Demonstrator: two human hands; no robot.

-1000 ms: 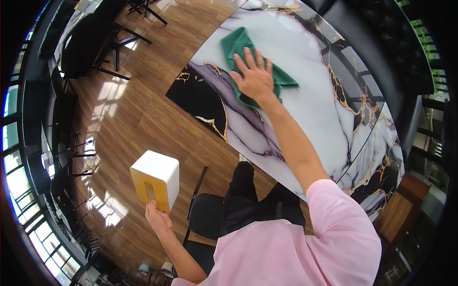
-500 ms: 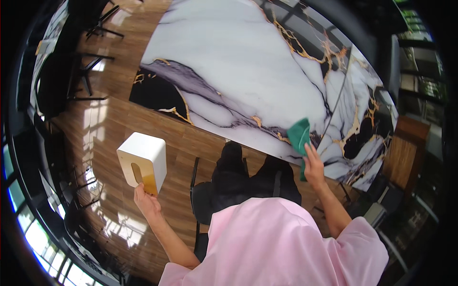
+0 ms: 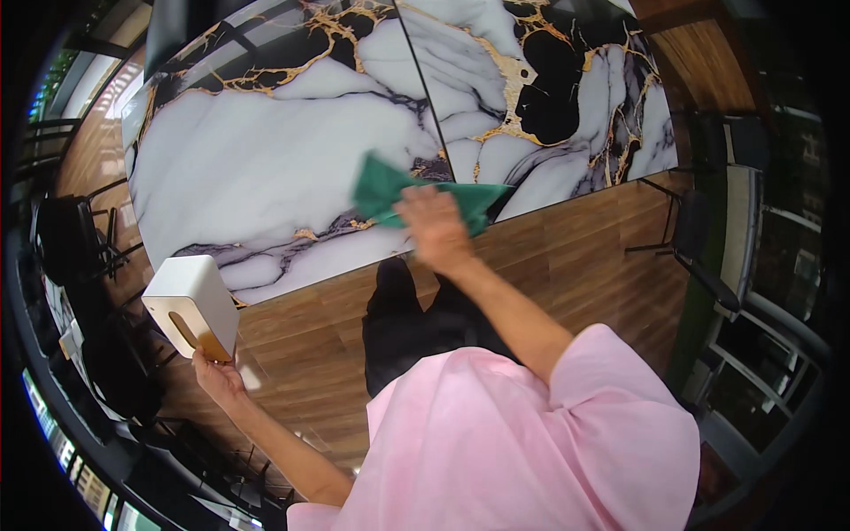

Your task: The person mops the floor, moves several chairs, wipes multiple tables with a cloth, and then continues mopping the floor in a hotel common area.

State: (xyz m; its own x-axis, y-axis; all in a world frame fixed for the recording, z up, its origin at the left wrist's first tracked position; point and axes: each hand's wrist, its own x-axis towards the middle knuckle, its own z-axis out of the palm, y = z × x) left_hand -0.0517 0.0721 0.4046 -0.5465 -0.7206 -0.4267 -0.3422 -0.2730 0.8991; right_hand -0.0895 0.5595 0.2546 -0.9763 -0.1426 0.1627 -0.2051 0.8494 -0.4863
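The person's right hand (image 3: 432, 232) lay flat, fingers together, on a crumpled green cloth (image 3: 390, 190) at the near edge of the glossy white, black and gold marble-patterned table (image 3: 266, 150). The left hand (image 3: 215, 376) gripped a white box-shaped tissue holder (image 3: 189, 303) from beneath, off the table; that one-handed hold looked liable to tip.

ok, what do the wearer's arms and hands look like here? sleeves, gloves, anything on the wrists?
Loose short pink sleeves end near the elbows; forearms bare below. Left hand and right hand are ungloved, with no watch, ring or band visible. The right hand is motion-blurred, so fine detail is uncertain.
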